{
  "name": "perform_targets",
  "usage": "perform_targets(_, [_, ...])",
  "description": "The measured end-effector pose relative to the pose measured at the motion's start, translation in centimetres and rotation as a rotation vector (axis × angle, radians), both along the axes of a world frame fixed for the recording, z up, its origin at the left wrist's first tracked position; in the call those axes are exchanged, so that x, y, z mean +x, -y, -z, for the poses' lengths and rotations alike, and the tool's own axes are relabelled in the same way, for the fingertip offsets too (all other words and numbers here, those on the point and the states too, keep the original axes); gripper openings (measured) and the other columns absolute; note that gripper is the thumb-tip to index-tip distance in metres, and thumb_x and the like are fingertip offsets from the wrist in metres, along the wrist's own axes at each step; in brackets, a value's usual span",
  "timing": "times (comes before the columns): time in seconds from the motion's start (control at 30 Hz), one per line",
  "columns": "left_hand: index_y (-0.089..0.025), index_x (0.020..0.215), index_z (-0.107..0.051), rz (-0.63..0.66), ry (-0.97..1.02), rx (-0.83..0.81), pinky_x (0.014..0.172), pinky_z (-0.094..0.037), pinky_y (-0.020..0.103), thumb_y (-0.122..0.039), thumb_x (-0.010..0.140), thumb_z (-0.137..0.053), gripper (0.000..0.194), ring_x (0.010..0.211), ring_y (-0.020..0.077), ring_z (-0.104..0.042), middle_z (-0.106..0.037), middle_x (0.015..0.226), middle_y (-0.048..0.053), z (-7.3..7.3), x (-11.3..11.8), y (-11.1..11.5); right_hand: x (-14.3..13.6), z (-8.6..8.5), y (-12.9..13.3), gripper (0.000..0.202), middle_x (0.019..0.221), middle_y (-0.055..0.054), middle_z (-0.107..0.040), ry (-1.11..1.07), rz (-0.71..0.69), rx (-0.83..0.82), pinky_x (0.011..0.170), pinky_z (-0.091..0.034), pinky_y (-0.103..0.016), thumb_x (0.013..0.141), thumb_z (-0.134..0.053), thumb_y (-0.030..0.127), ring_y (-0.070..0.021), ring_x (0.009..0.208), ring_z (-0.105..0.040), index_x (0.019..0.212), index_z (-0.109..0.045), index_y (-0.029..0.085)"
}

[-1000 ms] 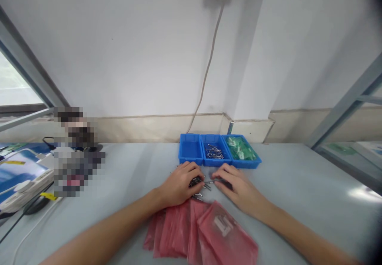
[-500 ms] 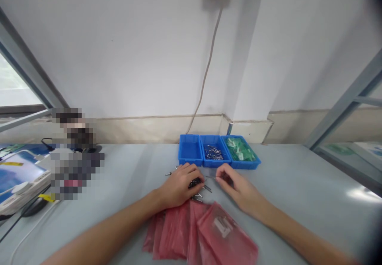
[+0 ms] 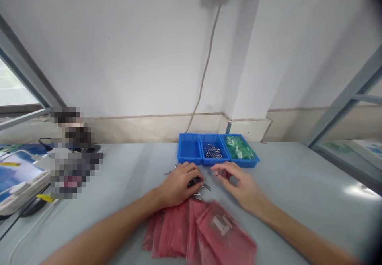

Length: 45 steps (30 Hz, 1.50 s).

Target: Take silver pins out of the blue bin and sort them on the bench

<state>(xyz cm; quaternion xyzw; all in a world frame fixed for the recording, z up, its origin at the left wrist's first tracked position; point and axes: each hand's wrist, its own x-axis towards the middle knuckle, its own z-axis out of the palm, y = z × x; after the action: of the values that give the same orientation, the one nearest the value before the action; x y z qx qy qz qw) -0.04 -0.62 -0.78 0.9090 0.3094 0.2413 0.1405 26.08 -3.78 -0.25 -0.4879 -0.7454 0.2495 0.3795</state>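
A loose heap of metal pins [image 3: 206,187] is lying on the pale table [image 3: 134,177], partly hidden beneath the left hand [image 3: 179,183], which is cupping over it with fingers curled; cannot tell whether it is gripping any. The right hand [image 3: 241,186] is hovering just beside, thumb and index bending toward each other; something small is glinting at the tips, but blur is keeping me from telling if a pin is being pinched. Handling, by judgement: each pin is looking light, rigid, hard to damage, probably slick and prone to rolling; mid-shank, between thumb and forefinger, is seeming the best hold. Shapes: slim, straight, shiny, some ends sticking out at odd angles. Nearer the body, pink bags [image 3: 176,233] are overlapping like a fanned hand of cards, thin, soft, translucent, creasing; the top one is showing white pieces [image 3: 221,224] through its film. Beyond the hands, three blue trays are standing side by side, smooth and stiff, plastic by the look: left tray [image 3: 189,161], middle tray [image 3: 212,162] holding more slim metal pieces [image 3: 212,152], right tray [image 3: 243,163] holding crinkly green packets [image 3: 238,147].
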Motion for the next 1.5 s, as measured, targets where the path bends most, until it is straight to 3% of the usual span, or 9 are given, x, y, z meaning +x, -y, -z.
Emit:
perform_targets(0.17, [-0.024, 0.112, -0.067, 0.003, -0.002, -0.009, 0.097, -0.045, 0.037, -0.032, 0.107, -0.061, 0.011, 0.107, 0.023, -0.059, -0.067, 0.117, 0.004, 0.0, 0.0, 0.0, 0.3, -0.3, -0.3, 0.025, 0.113, -0.004, -0.076, -0.048, 0.014, -0.015, 0.083, -0.057, -0.037, 0.107, -0.057, 0.044, -0.0256, 0.102, -0.07, 0.118, -0.075, 0.032])
perform_targets(0.3, [-0.023, 0.112, -0.067, 0.008, -0.004, -0.004, 0.097, -0.044, 0.038, -0.032, 0.107, -0.06, 0.012, 0.108, 0.0234, -0.059, -0.067, 0.117, 0.005, 0.0, 0.0, 0.0, 0.6, -0.5, -0.5, 0.03, 0.103, -0.005, -0.077, -0.083, 0.036, -0.056, 0.082, -0.057, -0.037, 0.108, -0.053, 0.048, -0.0261, 0.099, -0.071, 0.114, -0.076, 0.03])
perform_targets(0.43, [-0.023, 0.112, -0.067, 0.011, -0.002, 0.001, 0.096, -0.044, 0.037, -0.031, 0.107, -0.06, 0.012, 0.107, 0.023, -0.059, -0.067, 0.116, 0.005, 0.1, 0.0, 0.0, 0.6, -0.1, -0.9, 0.034, 0.104, -0.007, -0.073, -0.212, 0.01, -0.105, 0.067, -0.057, -0.034, 0.106, -0.056, 0.054, -0.0213, 0.079, -0.069, 0.103, -0.075, 0.025])
perform_targets(0.63, [-0.023, 0.111, -0.068, 0.009, 0.0, 0.0, 0.097, -0.044, 0.037, -0.032, 0.107, -0.061, 0.012, 0.107, 0.023, -0.059, -0.067, 0.116, 0.005, 0.0, 0.0, 0.0, 0.0, -0.2, -0.9, 0.042, 0.073, 0.001, -0.068, -0.478, -0.022, -0.325, 0.057, -0.054, -0.029, 0.102, -0.06, 0.063, -0.0155, 0.057, -0.066, 0.089, -0.061, 0.022])
perform_targets(0.83, [-0.023, 0.111, -0.068, 0.005, -0.004, -0.002, 0.097, -0.044, 0.036, -0.031, 0.106, -0.062, 0.011, 0.107, 0.0224, -0.059, -0.067, 0.117, 0.004, -0.1, 0.1, 0.0, 0.4, -0.2, -0.8, 0.047, 0.064, 0.005, -0.055, -0.403, 0.105, -0.248, 0.047, -0.036, -0.024, 0.099, -0.062, 0.066, -0.0095, 0.047, -0.048, 0.085, -0.062, 0.022])
perform_targets(1.07, [-0.023, 0.111, -0.068, 0.002, -0.011, -0.009, 0.097, -0.045, 0.037, -0.031, 0.107, -0.061, 0.012, 0.107, 0.0225, -0.059, -0.067, 0.117, 0.005, -0.1, 0.0, 0.0, 0.1, 0.6, -1.2, 0.036, 0.088, 0.002, -0.061, -0.494, 0.031, -0.243, 0.047, -0.045, -0.025, 0.103, -0.06, 0.06, -0.0106, 0.053, -0.055, 0.11, -0.06, 0.025])
perform_targets(1.13, [-0.023, 0.111, -0.068, 0.007, -0.011, -0.009, 0.097, -0.045, 0.036, -0.031, 0.107, -0.061, 0.012, 0.107, 0.0227, -0.059, -0.067, 0.117, 0.005, -0.1, 0.0, 0.0, -0.1, 0.6, -1.1, 0.034, 0.089, 0.001, -0.064, -0.493, 0.014, -0.253, 0.048, -0.047, -0.026, 0.103, -0.061, 0.059, -0.0122, 0.055, -0.058, 0.109, -0.057, 0.026])
perform_targets(1.27, [-0.023, 0.111, -0.068, 0.007, -0.008, -0.004, 0.097, -0.044, 0.037, -0.031, 0.107, -0.061, 0.012, 0.107, 0.0229, -0.058, -0.067, 0.117, 0.005, 0.0, 0.0, 0.0, -0.3, 0.6, -0.6, 0.029, 0.066, 0.007, -0.056, -0.399, -0.01, -0.275, 0.054, -0.048, -0.027, 0.104, -0.061, 0.055, -0.015, 0.056, -0.057, 0.105, -0.053, 0.027])
perform_targets(1.5, [-0.024, 0.111, -0.067, 0.006, -0.017, -0.009, 0.096, -0.043, 0.036, -0.031, 0.107, -0.06, 0.011, 0.106, 0.022, -0.058, -0.067, 0.117, 0.004, -0.2, 0.0, 0.1, -0.3, 0.0, -0.2, 0.029, 0.076, 0.006, -0.052, -0.248, 0.005, -0.222, 0.052, -0.038, -0.026, 0.102, -0.066, 0.052, -0.0112, 0.055, -0.044, 0.094, -0.056, 0.026])
